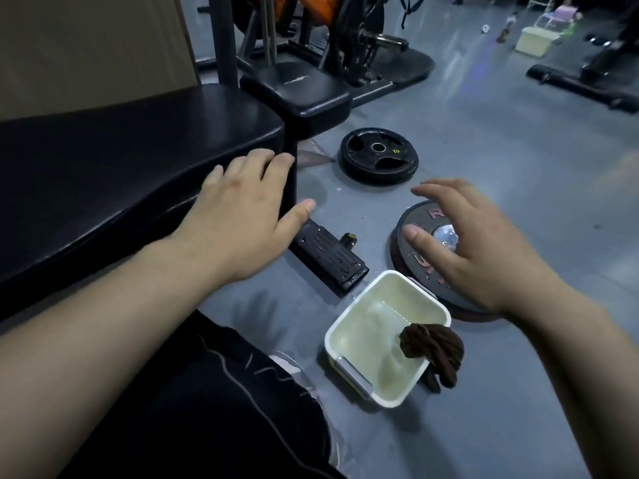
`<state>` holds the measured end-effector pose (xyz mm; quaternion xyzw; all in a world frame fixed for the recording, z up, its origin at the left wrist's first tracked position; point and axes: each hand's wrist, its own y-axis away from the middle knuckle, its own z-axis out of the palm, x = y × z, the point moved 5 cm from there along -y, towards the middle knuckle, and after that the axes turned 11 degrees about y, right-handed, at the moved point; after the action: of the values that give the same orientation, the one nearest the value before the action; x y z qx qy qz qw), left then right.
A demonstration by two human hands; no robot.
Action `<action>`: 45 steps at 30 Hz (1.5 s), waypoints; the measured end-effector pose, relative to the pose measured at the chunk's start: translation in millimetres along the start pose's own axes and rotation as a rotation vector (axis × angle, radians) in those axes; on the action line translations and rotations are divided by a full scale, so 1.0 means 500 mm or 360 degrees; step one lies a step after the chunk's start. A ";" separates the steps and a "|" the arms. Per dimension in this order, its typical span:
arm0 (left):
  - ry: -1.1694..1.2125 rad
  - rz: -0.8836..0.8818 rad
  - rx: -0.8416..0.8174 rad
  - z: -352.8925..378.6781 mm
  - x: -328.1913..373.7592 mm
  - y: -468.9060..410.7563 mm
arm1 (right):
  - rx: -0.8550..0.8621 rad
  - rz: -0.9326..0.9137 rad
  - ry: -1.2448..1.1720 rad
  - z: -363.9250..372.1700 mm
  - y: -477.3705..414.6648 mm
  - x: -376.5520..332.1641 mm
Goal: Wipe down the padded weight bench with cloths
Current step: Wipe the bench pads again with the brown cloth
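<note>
Bench pad (114, 160) fills the left of the frame, cut off at the left edge; black, smooth, slightly glossy vinyl w/ rounded corners. A smaller square pad (297, 91) of the same material sits just beyond it, upper centre. The bench's upright leg is partly hidden behind the left hand (242, 216), and its ribbed black foot plate (328, 261) shows below the thumb.

Left hand: palm down, fingers spread and relaxed, grasping nothing; fingertips lie over the pad's right end, though whether they actually touch it is hard to say from this angle. Right hand (473, 250), centre-right, is likewise slack and empty, fingers loosely curved above a round grey weight plate (415, 219) w/ a shiny metal hub and worn red lettering. The hand covers most of that plate, so the text can't be read.

Cloth (432, 347): dark brown, bunched and twisted, draped over the right rim of a white rectangular plastic tub (339, 326) at lower centre, part hanging outside. Tub interior is pale cream; possibly some liquid in it, but too blurry to tell.

A second plate (378, 155), black rubber w/ three grip slots and a yellow "5", lies flat on the grey floor above centre. Black trouser leg w/ thin seams fills bottom left. Background gym gear at the top is soft and blurred.
</note>
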<state>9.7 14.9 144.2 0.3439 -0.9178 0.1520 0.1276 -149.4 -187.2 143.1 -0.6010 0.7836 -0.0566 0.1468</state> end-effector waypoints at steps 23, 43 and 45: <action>-0.0227 0.0473 -0.0761 0.416 0.211 -0.013 | -0.0287 0.0697 -0.0110 0.335 0.300 0.306; -0.0228 0.0260 -0.0978 0.449 0.149 -0.027 | -0.0255 0.0833 -0.0193 0.550 0.302 0.358; -0.0222 0.0274 -0.0980 0.444 0.161 -0.025 | -0.0257 0.0825 -0.0219 0.547 0.299 0.355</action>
<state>-69.8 -123.1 -30.5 0.2198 -0.9529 -0.1465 0.1492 -248.0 -293.0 -185.5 -0.3926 0.9014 0.0862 0.1609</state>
